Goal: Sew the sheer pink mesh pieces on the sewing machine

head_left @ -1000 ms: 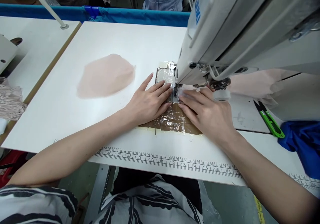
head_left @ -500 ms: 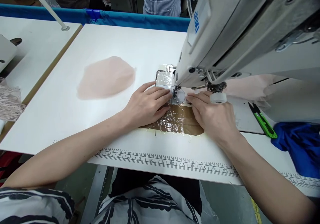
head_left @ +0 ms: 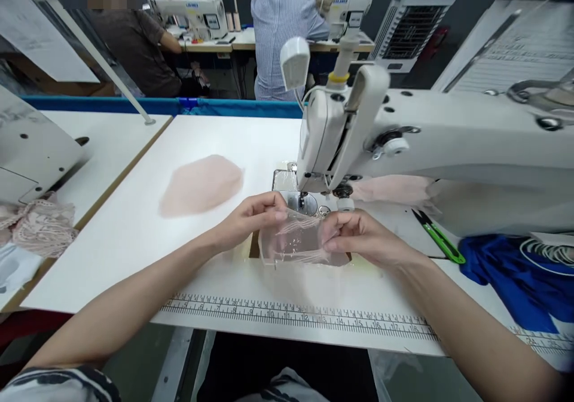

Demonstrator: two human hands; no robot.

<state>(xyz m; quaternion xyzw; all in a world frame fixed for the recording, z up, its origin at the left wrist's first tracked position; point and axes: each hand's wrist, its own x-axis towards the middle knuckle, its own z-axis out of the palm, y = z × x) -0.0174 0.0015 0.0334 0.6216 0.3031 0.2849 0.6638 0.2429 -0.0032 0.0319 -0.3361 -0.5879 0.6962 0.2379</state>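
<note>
A small sheer pink fabric piece [head_left: 293, 240] with pale cords or folds across it hangs between my two hands. My left hand [head_left: 260, 216] pinches its upper left corner, thumb against fingers. At its right side, my right hand [head_left: 352, 234] grips the edge with curled fingers. Behind the fabric lies a brown taped patch [head_left: 254, 246], mostly covered. The sewing machine's needle area [head_left: 305, 201] is just beyond my hands. Another sheer pink piece [head_left: 201, 185] lies flat to the left.
Green thread snips [head_left: 442, 237] and blue cloth [head_left: 502, 276] lie at the right. More pink fabric [head_left: 392, 188] is under the machine arm [head_left: 448, 121]. Pale cord bundles [head_left: 45, 228] sit far left. A printed ruler [head_left: 291, 318] runs along the front edge. Two people sit beyond.
Both hands have come off the machine bed toward me and now hold up the sheer piece; earlier they lay flat beside the needle. The view has tilted up, showing more of the room.
</note>
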